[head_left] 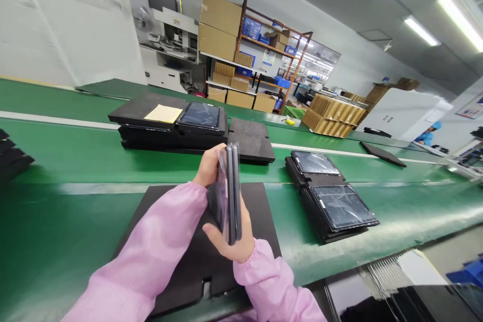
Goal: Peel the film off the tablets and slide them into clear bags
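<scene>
Both hands hold a pair of dark tablets (233, 193), stood on edge and pressed face to face, with clear plastic film around them. My left hand (209, 166) grips their far end. Round the near end closes my right hand (242, 239), its thumb on the left side and its fingers behind the right side. Beneath them a black foam tray (171, 261) lies on the green bench, partly covered by my sleeves. To the right, one film-covered tablet (344, 205) and another tablet (316, 162) rest on stacked black foam trays (325, 179).
Farther back sits a stack of black foam trays (151, 137) bearing a yellow paper (163, 113) and a tablet (199, 114). Another foam tray (249, 140) adjoins it. Cardboard dividers (334, 114) stand at the far edge of the green bench (75, 211). A person (430, 133) is in the distance.
</scene>
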A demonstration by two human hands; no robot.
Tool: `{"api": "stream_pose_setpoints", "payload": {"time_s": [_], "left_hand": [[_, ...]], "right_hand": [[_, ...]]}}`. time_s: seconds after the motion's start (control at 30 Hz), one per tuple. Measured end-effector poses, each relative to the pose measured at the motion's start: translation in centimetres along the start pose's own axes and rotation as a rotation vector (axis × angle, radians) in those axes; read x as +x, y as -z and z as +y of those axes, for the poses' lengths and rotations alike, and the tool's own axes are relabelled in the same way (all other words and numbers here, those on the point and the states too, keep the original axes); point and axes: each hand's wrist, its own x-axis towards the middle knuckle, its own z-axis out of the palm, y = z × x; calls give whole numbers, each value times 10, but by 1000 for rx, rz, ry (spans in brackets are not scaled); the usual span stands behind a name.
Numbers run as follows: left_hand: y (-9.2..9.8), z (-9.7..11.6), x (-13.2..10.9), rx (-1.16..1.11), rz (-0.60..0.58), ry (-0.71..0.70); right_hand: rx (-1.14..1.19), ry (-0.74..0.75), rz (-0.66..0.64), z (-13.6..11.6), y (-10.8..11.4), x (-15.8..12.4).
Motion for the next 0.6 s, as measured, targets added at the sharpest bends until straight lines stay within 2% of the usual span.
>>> {"api": "stream_pose_setpoints", "payload": {"time_s": [0.1,0.23,0.3,0.4,0.6], "left_hand": [[-10,-10,0,-25,-78,-8],[-11,-14,0,-27,-131,-17],[-8,-14,1,-10,-131,-23],[-4,-16,3,25,-110,-22],[4,-22,8,45,-133,-101]], "right_hand": [[-37,-14,-139,-12,25,8],[-149,-108,-512,-44,74,23],[-199,-166,-591,-57,92,31],[-156,-155,-580,-63,102,39],[7,-176,-373,-41,83,28]]}}
